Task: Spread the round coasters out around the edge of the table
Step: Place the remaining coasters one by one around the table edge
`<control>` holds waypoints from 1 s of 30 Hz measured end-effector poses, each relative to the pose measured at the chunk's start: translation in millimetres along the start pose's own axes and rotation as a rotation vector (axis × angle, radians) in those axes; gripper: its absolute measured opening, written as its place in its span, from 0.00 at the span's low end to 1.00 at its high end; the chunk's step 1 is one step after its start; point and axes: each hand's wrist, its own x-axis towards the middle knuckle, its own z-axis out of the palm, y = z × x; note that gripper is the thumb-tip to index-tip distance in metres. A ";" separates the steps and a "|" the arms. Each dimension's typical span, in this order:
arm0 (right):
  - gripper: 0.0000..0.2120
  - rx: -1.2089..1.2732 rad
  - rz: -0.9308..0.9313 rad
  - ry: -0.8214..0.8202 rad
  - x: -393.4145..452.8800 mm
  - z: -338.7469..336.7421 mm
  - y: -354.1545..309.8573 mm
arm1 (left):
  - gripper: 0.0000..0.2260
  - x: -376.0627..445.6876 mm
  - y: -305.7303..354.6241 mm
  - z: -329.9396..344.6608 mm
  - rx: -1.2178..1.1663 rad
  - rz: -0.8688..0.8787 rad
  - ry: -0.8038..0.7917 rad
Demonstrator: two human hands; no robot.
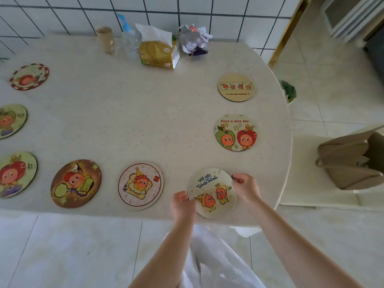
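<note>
Now left hand (182,204), right hand (245,187) grip coaster (212,193) edges on table (145,121).

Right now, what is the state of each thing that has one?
"We are" coaster: flat, held at both edges.
Left hand: pinching its left edge.
Right hand: pinching its right edge.
Tissue pack: open, a tissue sticking out.
Brown bag: open on top.

A single head-worn wide-angle camera is looking steeply down and forward from above the near edge of the tabletop (145,113). It is sitting close over both forearms, taking in the tabletop's rounded right end, the tiled wall (187,15) beyond, and the floor (72,250) below, with straight lines bowing toward the edges.
</note>
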 end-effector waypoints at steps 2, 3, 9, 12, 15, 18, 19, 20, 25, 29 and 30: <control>0.13 0.030 0.007 -0.020 -2.1 -1.2 4.6 | 0.12 -1.7 0.6 1.7 -0.001 -0.012 0.016; 0.13 0.039 0.011 -0.027 -3.4 -2.0 6.7 | 0.13 -2.6 1.4 2.2 -0.009 -0.028 0.023; 0.12 0.176 0.035 -0.057 -9.7 -10.3 21.5 | 0.09 -7.0 17.8 7.2 -0.088 0.018 0.034; 0.09 0.240 0.044 -0.036 -13.6 -13.9 30.9 | 0.09 -1.5 27.7 6.0 -0.090 0.056 0.036; 0.08 0.202 0.027 -0.037 -18.7 -16.5 39.3 | 0.07 5.6 31.1 6.6 0.021 0.130 0.026; 0.09 0.173 0.034 -0.040 -22.0 -14.7 47.5 | 0.06 10.8 26.4 10.1 0.071 0.164 0.032; 0.09 0.169 0.037 -0.034 -21.9 -14.7 49.8 | 0.06 12.2 24.7 12.1 0.080 0.165 0.029; 0.09 0.170 0.043 -0.028 -20.8 -15.3 51.6 | 0.06 13.6 23.5 14.1 0.090 0.164 0.027; 0.12 0.208 0.078 -0.036 -8.8 -21.6 52.2 | 0.05 17.4 18.2 21.7 0.126 0.150 0.029; 0.11 0.151 0.067 -0.044 0.2 -21.4 49.3 | 0.06 18.0 15.0 23.7 0.140 0.140 0.038; 0.11 0.136 0.072 -0.045 1.2 -20.8 49.5 | 0.06 18.4 15.1 24.1 0.147 0.143 0.042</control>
